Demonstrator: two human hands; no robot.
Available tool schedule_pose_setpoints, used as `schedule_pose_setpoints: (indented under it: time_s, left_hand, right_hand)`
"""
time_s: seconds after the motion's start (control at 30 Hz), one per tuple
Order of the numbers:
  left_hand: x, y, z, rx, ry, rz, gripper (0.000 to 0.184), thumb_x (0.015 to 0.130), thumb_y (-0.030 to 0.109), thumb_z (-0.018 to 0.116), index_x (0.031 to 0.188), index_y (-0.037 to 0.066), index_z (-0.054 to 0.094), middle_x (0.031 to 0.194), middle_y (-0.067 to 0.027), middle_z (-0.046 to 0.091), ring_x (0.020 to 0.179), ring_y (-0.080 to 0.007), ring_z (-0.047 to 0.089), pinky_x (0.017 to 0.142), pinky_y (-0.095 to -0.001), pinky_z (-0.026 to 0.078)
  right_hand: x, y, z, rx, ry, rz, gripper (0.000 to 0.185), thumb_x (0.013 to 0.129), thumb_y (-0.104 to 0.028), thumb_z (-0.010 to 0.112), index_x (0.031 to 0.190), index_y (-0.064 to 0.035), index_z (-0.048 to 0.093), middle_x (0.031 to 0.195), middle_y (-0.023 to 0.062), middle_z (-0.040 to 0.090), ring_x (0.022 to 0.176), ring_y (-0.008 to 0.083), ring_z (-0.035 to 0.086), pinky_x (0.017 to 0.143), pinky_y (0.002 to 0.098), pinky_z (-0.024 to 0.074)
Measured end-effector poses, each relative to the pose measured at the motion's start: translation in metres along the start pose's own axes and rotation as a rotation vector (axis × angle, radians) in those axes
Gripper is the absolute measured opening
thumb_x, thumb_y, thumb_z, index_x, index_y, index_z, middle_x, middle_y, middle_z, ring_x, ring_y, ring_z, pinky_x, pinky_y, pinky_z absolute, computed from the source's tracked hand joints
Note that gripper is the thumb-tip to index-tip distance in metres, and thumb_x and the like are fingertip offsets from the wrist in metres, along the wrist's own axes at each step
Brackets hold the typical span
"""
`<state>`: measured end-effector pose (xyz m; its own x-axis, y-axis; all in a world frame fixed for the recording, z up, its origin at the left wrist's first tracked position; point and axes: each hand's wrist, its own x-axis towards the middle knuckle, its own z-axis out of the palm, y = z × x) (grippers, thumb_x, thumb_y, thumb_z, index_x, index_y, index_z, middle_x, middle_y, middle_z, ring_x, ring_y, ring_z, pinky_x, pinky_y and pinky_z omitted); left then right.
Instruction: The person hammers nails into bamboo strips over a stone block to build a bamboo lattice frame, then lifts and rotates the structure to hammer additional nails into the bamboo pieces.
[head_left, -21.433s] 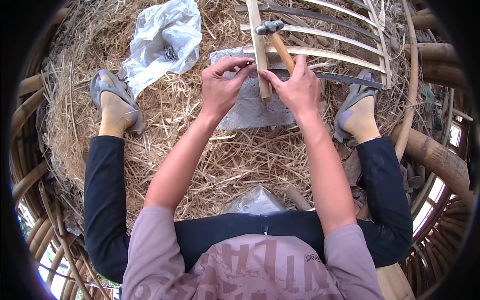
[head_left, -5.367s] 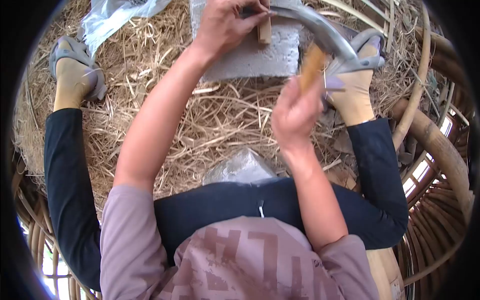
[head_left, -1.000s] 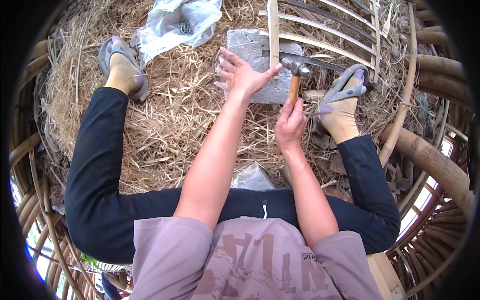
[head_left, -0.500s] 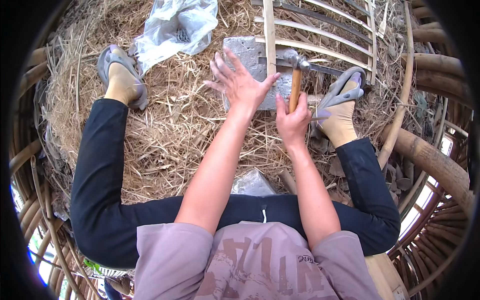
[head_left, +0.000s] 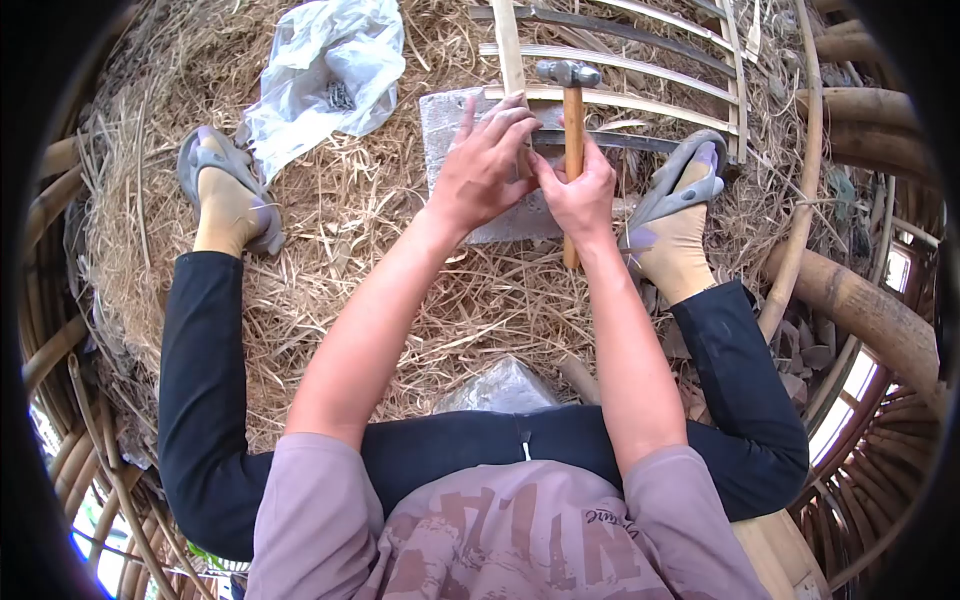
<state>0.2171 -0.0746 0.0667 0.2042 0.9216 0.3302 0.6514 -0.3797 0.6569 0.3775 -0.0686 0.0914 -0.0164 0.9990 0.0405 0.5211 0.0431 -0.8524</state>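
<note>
My right hand (head_left: 582, 195) is closed around the wooden handle of a hammer (head_left: 573, 110), whose metal head points away from me. Its thumb and fingertips reach to the near end of a pale bamboo strip (head_left: 510, 50). My left hand (head_left: 485, 165) has its fingers over that same end, close beside the right thumb. Under both hands lies a grey concrete block (head_left: 440, 125), partly covered. Several bamboo slats (head_left: 640, 68) run crosswise from the strip to another strip (head_left: 740, 90) at the right, forming a lattice. A dark slat (head_left: 635, 142) lies nearest me.
A clear plastic bag (head_left: 320, 75) with small metal pieces, apparently nails (head_left: 341, 96), lies on the straw (head_left: 350, 300). My sandalled feet flank the block. A wrapped, shiny block (head_left: 497, 388) sits close to my lap. Thick bamboo poles (head_left: 860, 310) stand at the right.
My left hand has gone from spread fingers above the block to gripping the strip's end. My right hand has moved up and left toward it, with the hammer.
</note>
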Motion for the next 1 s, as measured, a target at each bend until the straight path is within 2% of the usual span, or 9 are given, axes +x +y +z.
schedule_pose_setpoints:
  time_s: [0.23, 0.33, 0.37, 0.4, 0.6, 0.73, 0.83, 0.93, 1.0]
  left_hand:
    - [0.007, -0.014, -0.015, -0.172, -0.11, 0.005, 0.058, 0.074, 0.02, 0.082, 0.128, 0.013, 0.061, 0.138, -0.0052, 0.062, 0.143, -0.0275, 0.047, 0.124, -0.0607, 0.02]
    - [0.008, -0.017, -0.015, -0.184, -0.094, -0.001, 0.047, 0.077, 0.022, 0.083, 0.121, 0.016, 0.068, 0.135, -0.002, 0.066, 0.141, -0.0252, 0.051, 0.124, -0.0583, 0.022]
    - [0.008, -0.019, -0.014, -0.183, -0.083, 0.005, 0.045, 0.077, 0.022, 0.083, 0.12, 0.016, 0.069, 0.134, -0.0014, 0.066, 0.14, -0.0246, 0.051, 0.124, -0.0576, 0.022]
    - [0.01, -0.017, -0.015, -0.22, -0.047, -0.026, 0.028, 0.08, 0.021, 0.082, 0.107, 0.018, 0.075, 0.13, 0.001, 0.07, 0.139, -0.0224, 0.053, 0.123, -0.0532, 0.025]
    - [0.012, -0.027, -0.005, -0.156, 0.0, 0.01, 0.005, 0.084, 0.017, 0.079, 0.089, 0.018, 0.078, 0.124, 0.0047, 0.073, 0.136, -0.0191, 0.056, 0.116, -0.0452, 0.032]
    - [0.012, -0.032, -0.002, -0.184, 0.017, 0.026, 0.008, 0.083, 0.017, 0.079, 0.091, 0.018, 0.077, 0.121, 0.0057, 0.074, 0.135, -0.0182, 0.057, 0.114, -0.0437, 0.032]
    - [0.011, -0.031, 0.0, -0.206, 0.032, -0.008, 0.009, 0.082, 0.016, 0.08, 0.09, 0.018, 0.076, 0.119, 0.0064, 0.075, 0.134, -0.0174, 0.059, 0.113, -0.0427, 0.032]
    - [0.01, -0.031, 0.0, -0.22, 0.034, -0.017, 0.009, 0.082, 0.015, 0.08, 0.089, 0.017, 0.074, 0.118, 0.0064, 0.075, 0.133, -0.0169, 0.059, 0.112, -0.0429, 0.031]
    - [0.011, -0.031, -0.001, -0.229, 0.022, -0.022, 0.009, 0.081, 0.015, 0.08, 0.088, 0.017, 0.074, 0.119, 0.0063, 0.075, 0.133, -0.0164, 0.059, 0.112, -0.0437, 0.03]
  right_hand:
    - [0.0, 0.015, -0.008, 0.005, -0.082, 0.129, 0.06, 0.081, -0.019, 0.088, 0.134, -0.0039, 0.063, 0.06, -0.0092, 0.045, 0.055, 0.0, 0.041, 0.052, 0.0203, 0.0364]
    - [0.002, 0.016, -0.008, 0.012, -0.08, 0.197, 0.058, 0.076, -0.021, 0.089, 0.127, -0.0063, 0.066, 0.057, -0.0043, 0.05, 0.052, 0.0041, 0.046, 0.052, 0.0254, 0.0439]
    - [0.001, 0.017, -0.008, 0.018, -0.078, 0.206, 0.058, 0.077, -0.02, 0.089, 0.129, -0.0071, 0.066, 0.057, -0.0047, 0.048, 0.052, 0.0038, 0.046, 0.052, 0.0249, 0.0432]
    - [0.001, 0.017, -0.008, 0.025, -0.076, 0.214, 0.059, 0.077, -0.019, 0.088, 0.13, -0.0078, 0.065, 0.057, -0.0052, 0.047, 0.052, 0.0035, 0.045, 0.052, 0.0244, 0.0424]
    - [0.0, 0.017, -0.007, 0.036, -0.077, 0.243, 0.061, 0.077, -0.017, 0.088, 0.133, -0.0095, 0.065, 0.055, -0.0058, 0.045, 0.052, 0.0029, 0.044, 0.051, 0.024, 0.0412]
    - [-0.001, 0.021, -0.005, 0.052, -0.068, 0.226, 0.062, 0.077, -0.017, 0.088, 0.133, -0.0098, 0.065, 0.055, -0.006, 0.045, 0.051, 0.0027, 0.043, 0.05, 0.024, 0.0405]
    - [-0.001, 0.014, -0.007, 0.012, -0.103, 0.224, 0.06, 0.084, -0.013, 0.086, 0.138, -0.007, 0.059, 0.059, -0.01, 0.047, 0.053, -0.001, 0.043, 0.05, 0.0193, 0.0358]
    - [-0.002, 0.013, -0.005, 0.025, -0.067, 0.252, 0.061, 0.078, -0.016, 0.087, 0.134, -0.0085, 0.064, 0.057, -0.0065, 0.046, 0.052, 0.0022, 0.043, 0.05, 0.0232, 0.0397]
    - [-0.002, 0.016, -0.004, 0.038, -0.076, 0.25, 0.061, 0.079, -0.015, 0.087, 0.134, -0.0079, 0.063, 0.057, -0.0065, 0.047, 0.052, 0.002, 0.043, 0.05, 0.023, 0.0396]
